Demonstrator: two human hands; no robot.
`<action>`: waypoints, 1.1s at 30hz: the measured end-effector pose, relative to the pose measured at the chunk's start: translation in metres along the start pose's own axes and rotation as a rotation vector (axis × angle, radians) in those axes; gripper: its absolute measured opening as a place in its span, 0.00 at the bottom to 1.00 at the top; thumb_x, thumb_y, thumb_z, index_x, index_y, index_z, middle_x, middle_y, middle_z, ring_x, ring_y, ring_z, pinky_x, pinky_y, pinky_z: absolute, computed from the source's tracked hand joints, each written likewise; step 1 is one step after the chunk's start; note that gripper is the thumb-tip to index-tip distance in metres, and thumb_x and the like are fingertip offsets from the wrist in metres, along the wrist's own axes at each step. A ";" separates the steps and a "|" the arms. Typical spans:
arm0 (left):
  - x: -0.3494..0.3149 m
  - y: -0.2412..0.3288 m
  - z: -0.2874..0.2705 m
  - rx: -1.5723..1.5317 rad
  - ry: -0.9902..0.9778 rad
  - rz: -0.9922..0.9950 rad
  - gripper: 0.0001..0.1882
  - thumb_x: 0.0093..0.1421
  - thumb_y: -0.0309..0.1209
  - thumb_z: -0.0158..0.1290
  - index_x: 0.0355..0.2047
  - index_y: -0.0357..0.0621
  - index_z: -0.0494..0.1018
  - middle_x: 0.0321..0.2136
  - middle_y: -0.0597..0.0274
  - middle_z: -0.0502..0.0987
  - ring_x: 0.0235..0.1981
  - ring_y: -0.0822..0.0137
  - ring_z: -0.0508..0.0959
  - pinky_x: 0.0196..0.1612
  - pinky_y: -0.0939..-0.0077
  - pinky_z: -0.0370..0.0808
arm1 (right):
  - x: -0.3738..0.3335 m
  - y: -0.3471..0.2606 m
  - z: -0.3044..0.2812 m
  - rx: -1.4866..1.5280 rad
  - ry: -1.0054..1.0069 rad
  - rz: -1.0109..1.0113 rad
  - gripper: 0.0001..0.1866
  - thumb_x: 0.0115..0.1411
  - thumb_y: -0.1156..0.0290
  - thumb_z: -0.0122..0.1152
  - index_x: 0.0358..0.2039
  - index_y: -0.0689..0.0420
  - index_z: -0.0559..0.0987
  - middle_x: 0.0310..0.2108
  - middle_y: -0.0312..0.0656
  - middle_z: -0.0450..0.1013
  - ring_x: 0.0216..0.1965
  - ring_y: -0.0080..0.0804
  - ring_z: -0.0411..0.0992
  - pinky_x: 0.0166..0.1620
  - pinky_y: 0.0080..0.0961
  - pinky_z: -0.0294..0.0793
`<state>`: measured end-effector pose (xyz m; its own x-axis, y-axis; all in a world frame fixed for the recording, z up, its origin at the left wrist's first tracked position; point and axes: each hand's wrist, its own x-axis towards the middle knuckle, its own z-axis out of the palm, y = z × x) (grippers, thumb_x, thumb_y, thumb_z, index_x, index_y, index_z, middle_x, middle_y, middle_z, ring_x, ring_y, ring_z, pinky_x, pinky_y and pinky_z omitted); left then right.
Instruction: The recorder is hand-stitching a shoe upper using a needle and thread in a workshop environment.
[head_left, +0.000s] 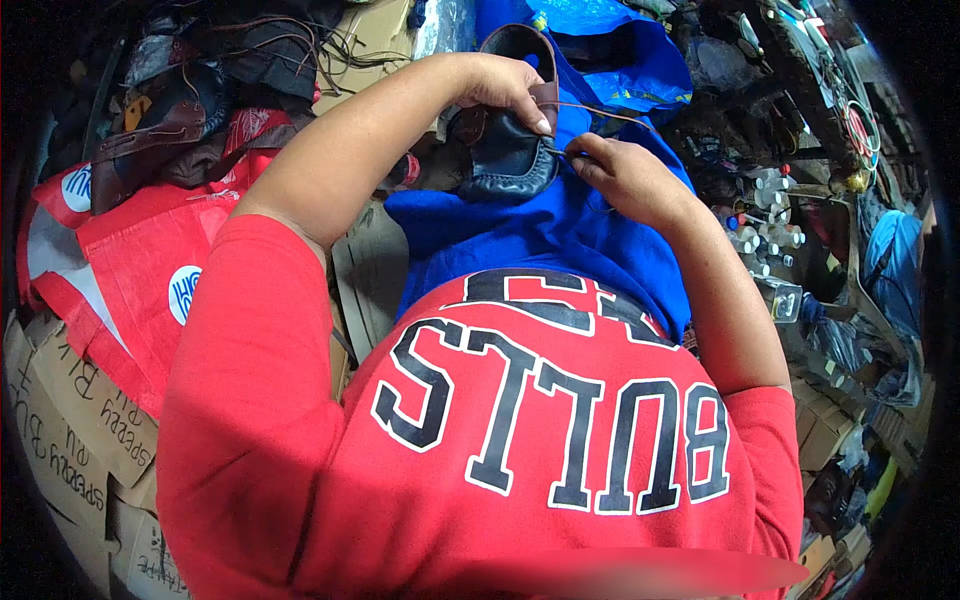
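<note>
A dark leather moccasin-style shoe (512, 165) rests over my lap on blue cloth (560, 220), its gathered toe seam turned toward me and its brown inner opening at the far end. My left hand (508, 88) is closed on the shoe's upper, the thumb pressing near the seam. Beside the toe, my right hand (622, 172) is closed in a pinch on a thin strand at the seam; whether it is lace or needle is too small to tell. A brown leather lace (600, 110) runs from the shoe off to the right above my right hand.
To the left lie red bags (145, 245) and another dark leather shoe piece (165, 130), with cardboard (90, 420) below. Loose laces (290, 40) are at the far left. A blue plastic bag (630, 60) lies beyond the shoe. Several small bottles (765, 235) stand at right.
</note>
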<state>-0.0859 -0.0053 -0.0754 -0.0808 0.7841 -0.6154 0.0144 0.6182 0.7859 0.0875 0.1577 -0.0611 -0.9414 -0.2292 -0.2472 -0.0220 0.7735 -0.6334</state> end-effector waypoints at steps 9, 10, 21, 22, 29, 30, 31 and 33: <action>0.008 -0.010 -0.003 -0.020 -0.007 0.034 0.14 0.46 0.34 0.65 0.32 0.41 0.77 0.28 0.68 0.78 0.30 0.75 0.75 0.38 0.80 0.70 | 0.000 -0.005 -0.007 0.050 0.041 0.088 0.17 0.60 0.53 0.51 0.38 0.54 0.77 0.29 0.52 0.75 0.34 0.52 0.73 0.36 0.42 0.71; 0.009 -0.011 -0.004 -0.024 -0.005 0.034 0.14 0.46 0.34 0.65 0.32 0.41 0.77 0.28 0.68 0.78 0.30 0.75 0.75 0.38 0.80 0.70 | 0.002 -0.003 -0.005 0.049 0.037 0.087 0.17 0.60 0.53 0.51 0.38 0.54 0.77 0.29 0.52 0.75 0.34 0.52 0.73 0.36 0.42 0.71; -0.001 -0.006 0.001 0.051 0.022 0.094 0.16 0.46 0.36 0.63 0.33 0.41 0.77 0.28 0.67 0.77 0.29 0.74 0.73 0.36 0.79 0.69 | 0.010 -0.009 -0.002 -0.026 0.012 0.130 0.15 0.60 0.59 0.53 0.39 0.58 0.76 0.29 0.50 0.75 0.31 0.45 0.74 0.36 0.34 0.71; -0.002 -0.004 0.002 0.051 0.021 0.095 0.16 0.46 0.36 0.63 0.33 0.41 0.77 0.28 0.67 0.77 0.29 0.74 0.73 0.36 0.79 0.69 | 0.010 -0.012 -0.003 -0.026 0.012 0.132 0.15 0.60 0.59 0.53 0.39 0.58 0.76 0.29 0.50 0.75 0.31 0.45 0.74 0.36 0.34 0.71; -0.007 0.019 0.034 0.524 0.362 0.074 0.14 0.46 0.34 0.58 0.30 0.37 0.77 0.23 0.55 0.78 0.26 0.64 0.76 0.33 0.71 0.71 | 0.021 -0.042 -0.011 -0.527 -0.107 0.174 0.13 0.58 0.60 0.50 0.35 0.50 0.80 0.32 0.47 0.77 0.34 0.45 0.76 0.37 0.40 0.75; -0.004 0.021 0.041 0.631 0.425 0.053 0.14 0.46 0.34 0.56 0.31 0.38 0.77 0.25 0.47 0.77 0.28 0.55 0.78 0.34 0.66 0.72 | 0.024 -0.045 -0.009 -0.598 -0.146 0.205 0.12 0.57 0.63 0.50 0.34 0.51 0.81 0.33 0.47 0.77 0.34 0.43 0.77 0.37 0.39 0.75; -0.006 0.021 0.049 0.620 0.500 0.034 0.14 0.46 0.34 0.55 0.31 0.38 0.77 0.26 0.44 0.77 0.31 0.51 0.78 0.35 0.63 0.72 | 0.025 -0.051 -0.007 -0.591 -0.147 0.210 0.12 0.57 0.63 0.50 0.34 0.51 0.81 0.33 0.47 0.77 0.34 0.43 0.77 0.37 0.39 0.75; -0.011 0.022 0.059 0.713 0.597 0.060 0.15 0.48 0.35 0.54 0.33 0.38 0.76 0.28 0.42 0.76 0.33 0.49 0.77 0.37 0.63 0.72 | 0.027 -0.061 -0.005 -0.654 -0.166 0.284 0.12 0.56 0.67 0.49 0.30 0.53 0.82 0.35 0.48 0.77 0.36 0.42 0.77 0.38 0.39 0.75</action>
<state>-0.0262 0.0029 -0.0551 -0.5561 0.7803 -0.2862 0.6282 0.6200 0.4700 0.0615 0.1072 -0.0259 -0.8783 -0.0135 -0.4779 -0.0295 0.9992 0.0261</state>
